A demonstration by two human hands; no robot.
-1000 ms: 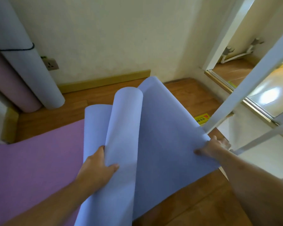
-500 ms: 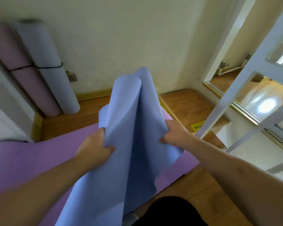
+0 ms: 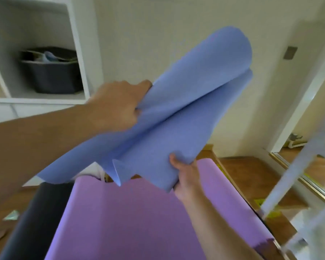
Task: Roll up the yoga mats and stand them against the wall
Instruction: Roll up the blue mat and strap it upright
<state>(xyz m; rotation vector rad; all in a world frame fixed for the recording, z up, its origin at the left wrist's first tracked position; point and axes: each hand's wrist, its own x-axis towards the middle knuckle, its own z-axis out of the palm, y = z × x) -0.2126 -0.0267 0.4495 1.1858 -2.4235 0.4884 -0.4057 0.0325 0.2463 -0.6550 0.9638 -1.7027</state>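
Note:
A blue yoga mat (image 3: 186, 109) is lifted in the air, loosely curled and folded, slanting up toward the wall. My left hand (image 3: 118, 104) grips its upper left edge with curled fingers. My right hand (image 3: 184, 175) grips its lower fold from underneath. Below them a purple yoga mat (image 3: 148, 222) lies flat on the wooden floor. A dark mat (image 3: 36, 212) lies along its left side, partly covered by it.
A white shelf unit (image 3: 77, 45) at upper left holds a dark bin (image 3: 51, 72). The cream wall (image 3: 158, 25) is straight ahead. A white ladder-like frame (image 3: 298, 175) leans at the right, beside a doorway with a metal floor track (image 3: 304, 179).
Both hands have raised the blue mat well off the floor and the view has swung up and left; the rolled mats against the wall have left the view and the shelf has appeared.

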